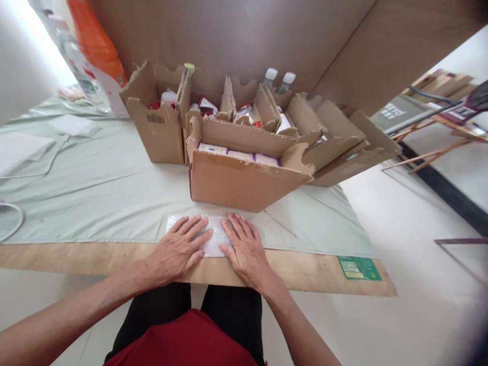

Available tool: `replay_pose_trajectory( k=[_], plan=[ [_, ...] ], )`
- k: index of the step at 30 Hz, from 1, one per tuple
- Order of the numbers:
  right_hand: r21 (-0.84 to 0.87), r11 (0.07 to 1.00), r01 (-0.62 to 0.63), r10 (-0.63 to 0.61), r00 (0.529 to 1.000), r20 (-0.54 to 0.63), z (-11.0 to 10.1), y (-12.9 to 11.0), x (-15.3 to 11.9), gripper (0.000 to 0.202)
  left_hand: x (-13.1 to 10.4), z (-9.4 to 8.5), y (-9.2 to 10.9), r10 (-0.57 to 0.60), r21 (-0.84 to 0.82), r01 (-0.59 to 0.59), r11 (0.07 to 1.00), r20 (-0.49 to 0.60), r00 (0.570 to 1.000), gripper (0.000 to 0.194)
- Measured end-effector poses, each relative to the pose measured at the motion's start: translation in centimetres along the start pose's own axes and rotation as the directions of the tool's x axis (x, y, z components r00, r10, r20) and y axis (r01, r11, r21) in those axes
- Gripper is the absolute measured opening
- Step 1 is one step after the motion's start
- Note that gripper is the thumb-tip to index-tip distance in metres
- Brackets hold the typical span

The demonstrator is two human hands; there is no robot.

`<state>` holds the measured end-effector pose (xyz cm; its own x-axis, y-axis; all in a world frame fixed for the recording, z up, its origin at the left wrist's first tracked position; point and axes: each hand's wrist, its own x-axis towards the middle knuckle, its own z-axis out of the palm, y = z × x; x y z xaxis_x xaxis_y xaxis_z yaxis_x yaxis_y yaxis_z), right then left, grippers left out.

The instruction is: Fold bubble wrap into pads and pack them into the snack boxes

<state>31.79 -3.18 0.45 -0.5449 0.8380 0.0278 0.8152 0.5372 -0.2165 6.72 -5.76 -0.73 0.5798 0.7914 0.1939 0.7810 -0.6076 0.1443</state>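
Note:
A sheet of clear bubble wrap (214, 243) lies flat near the table's front edge. My left hand (183, 249) rests palm down on its left part, fingers stretched out and slightly spread. On the right part lies my right hand (246, 249), also flat with the fingers extended. Neither hand grips anything. Just beyond my fingertips stands an open cardboard box (229, 178), with several white, purple-edged packs (240, 154) inside. Parts of the wrap are hidden under both hands.
Behind, a row of open cardboard bins (163, 132) holds small goods, and two white-capped bottles (270, 76) stick up. An orange-and-white bottle (101, 56) stands at left. White cables (49, 165) lie on the pale green cloth (95, 203). A green label (359, 268) marks the wooden edge.

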Motion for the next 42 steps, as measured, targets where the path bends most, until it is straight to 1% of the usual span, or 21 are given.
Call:
replay_pose_trajectory(
  k=[2, 5, 8, 11, 14, 16, 18, 19, 20, 21, 22, 23, 24, 25, 27, 30, 34, 38, 39, 40, 42],
  plan=[
    [0.023, 1.0, 0.012, -0.011, 0.998, -0.067, -0.8, 0.0, -0.3, 0.051, 0.3, -0.6, 0.1, -0.014, 0.005, 0.014, 1.0, -0.007, 1.0, 0.042],
    [0.022, 1.0, 0.011, -0.007, 0.982, -0.187, -1.6, -0.7, -0.5, 0.047, 0.8, -1.4, 0.9, -0.032, 0.032, 0.035, 0.999, -0.076, 0.997, 0.045],
    [0.004, 0.998, 0.057, -0.056, 0.99, -0.127, -1.1, -1.7, 0.0, 0.046, 1.2, -1.1, 1.7, -0.015, 0.047, 0.018, 0.999, -0.078, 0.997, 0.051],
    [0.001, 0.996, 0.093, -0.093, 0.995, -0.035, 0.1, -2.0, 0.6, 0.049, 1.1, 0.2, 2.1, 0.006, 0.058, -0.006, 0.998, 0.012, 1.0, 0.062],
    [0.012, 0.996, 0.085, -0.084, 0.996, -0.026, 0.6, -1.8, 0.9, 0.053, 0.9, 1.2, 2.0, 0.01, 0.05, -0.013, 0.999, 0.06, 0.998, 0.071],
    [0.054, 0.995, 0.086, -0.084, 0.996, -0.037, 0.3, -1.6, 0.7, 0.053, 0.9, 1.2, 2.0, 0.02, 0.046, -0.022, 0.999, 0.054, 0.998, 0.07],
    [0.135, 0.988, 0.074, -0.062, 0.994, -0.095, -0.6, -1.1, 0.3, 0.051, 1.0, 0.3, 1.9, 0.039, 0.055, -0.041, 0.998, 0.037, 0.999, 0.067],
    [0.173, 0.984, 0.038, -0.012, 0.989, -0.147, -1.2, -0.7, -0.1, 0.048, 1.0, -0.5, 1.8, 0.029, 0.052, -0.03, 0.998, 0.013, 0.999, 0.064],
    [0.202, 0.979, -0.02, 0.061, 0.977, -0.202, -1.8, -0.2, -0.5, 0.045, 0.8, -1.5, 1.6, -0.01, 0.032, 0.011, 0.999, -0.022, 1.0, 0.06],
    [0.221, 0.971, -0.093, 0.148, 0.957, -0.25, -2.4, 0.3, -0.9, 0.042, 0.5, -2.6, 1.3, -0.096, 0.002, 0.096, 0.995, -0.054, 0.994, 0.057],
    [0.229, 0.958, -0.172, 0.234, 0.931, -0.28, -2.9, 0.9, -1.3, 0.04, 0.2, -3.8, 0.9, -0.217, -0.033, 0.215, 0.976, -0.074, 0.973, 0.054],
    [0.227, 0.944, -0.239, 0.299, 0.91, -0.286, -3.4, 1.5, -1.5, 0.037, -0.2, -5.0, 0.4, -0.352, -0.066, 0.348, 0.935, -0.075, 0.933, 0.052],
    [0.219, 0.934, -0.284, 0.337, 0.902, -0.269, -3.8, 2.0, -1.7, 0.035, -0.7, -6.1, -0.2, -0.476, -0.075, 0.473, 0.878, -0.041, 0.878, 0.05],
    [0.211, 0.926, -0.312, 0.359, 0.902, -0.241, -4.1, 2.4, -1.6, 0.033, -1.1, -6.9, -0.8, -0.556, -0.068, 0.555, 0.829, 0.002, 0.831, 0.047],
    [0.2, 0.916, -0.348, 0.384, 0.905, -0.183, -4.4, 2.7, -1.0, 0.034, -1.6, -7.9, -1.7, -0.639, -0.034, 0.643, 0.765, 0.094, 0.764, 0.044],
    [0.196, 0.906, -0.376, 0.404, 0.905, -0.131, -4.2, 1.9, 0.7, 0.037, -1.3, -7.5, -2.0, -0.682, -0.01, 0.693, 0.721, 0.166, 0.712, 0.042],
    [0.248, 0.888, -0.387, 0.419, 0.904, -0.089, -3.6, 0.7, 2.4, 0.026, 0.3, -6.1, -1.6, -0.71, -0.039, 0.726, 0.686, 0.182, 0.681, 0.025],
    [0.352, 0.85, -0.392, 0.447, 0.89, -0.089, -3.1, 0.2, 2.1, 0.019, 0.5, -5.6, -0.7, -0.726, -0.135, 0.741, 0.658, 0.149, 0.672, 0.013],
    [0.38, 0.838, -0.391, 0.456, 0.885, -0.095, -3.0, 0.1, 1.8, 0.018, 0.3, -5.6, -0.4, -0.731, -0.171, 0.741, 0.649, 0.129, 0.67, 0.015],
    [0.41, 0.825, -0.388, 0.464, 0.88, -0.101, -3.0, 0.0, 1.4, 0.019, -0.1, -5.6, -0.1, -0.737, -0.208, 0.74, 0.64, 0.107, 0.668, 0.023],
    [0.464, 0.803, -0.374, 0.47, 0.876, -0.106, -3.0, -0.1, 0.6, 0.032, -0.9, -5.5, 0.5, -0.744, -0.284, 0.726, 0.626, 0.063, 0.666, 0.051]
  ],
)
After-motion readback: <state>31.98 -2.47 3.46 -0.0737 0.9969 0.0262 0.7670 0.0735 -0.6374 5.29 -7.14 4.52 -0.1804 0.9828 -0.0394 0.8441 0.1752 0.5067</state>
